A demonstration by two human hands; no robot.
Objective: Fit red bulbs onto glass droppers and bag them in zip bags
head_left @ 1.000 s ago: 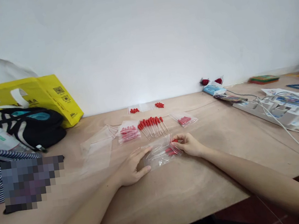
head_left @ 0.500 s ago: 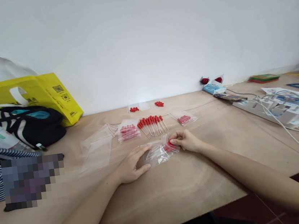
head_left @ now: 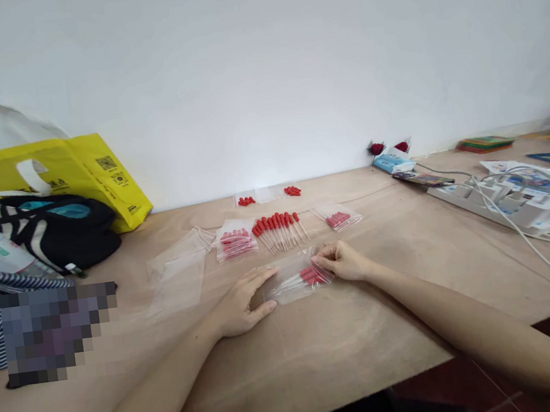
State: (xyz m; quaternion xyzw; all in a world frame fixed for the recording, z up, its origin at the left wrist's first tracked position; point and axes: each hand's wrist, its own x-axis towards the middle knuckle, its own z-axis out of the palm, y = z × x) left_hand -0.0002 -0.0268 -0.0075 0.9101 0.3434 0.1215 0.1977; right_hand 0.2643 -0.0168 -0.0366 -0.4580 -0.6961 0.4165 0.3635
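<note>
A clear plastic zip bag (head_left: 295, 291) lies flat on the table between my hands. Inside it are several thin pale sticks with red ends, which look like red-bulbed droppers (head_left: 307, 274), red ends to the right. My right hand (head_left: 342, 261) pinches the bag's right edge between thumb and fingers. Thumb and fingers spread, my left hand (head_left: 246, 304) rests on the table at the bag's left edge. Just beyond, a fanned row of loose droppers (head_left: 279, 227) lies with red bulbs pointing away. Left of that row sits a stack of filled bags (head_left: 236, 240); another filled bag (head_left: 339, 217) is at its right.
Flat unfilled bags (head_left: 178, 281) lie left on the wooden table (head_left: 294, 364). Small red pieces (head_left: 292, 191) are near the wall. A yellow bag (head_left: 111, 179) and black pouch (head_left: 73, 237) stand left. At right are a power strip (head_left: 490, 206) and white cables (head_left: 536, 251).
The bag, earlier crumpled and raised at its right end, now lies flatter, with the droppers plainly visible in it. My right hand keeps its pinch; my left hand has hardly moved.
</note>
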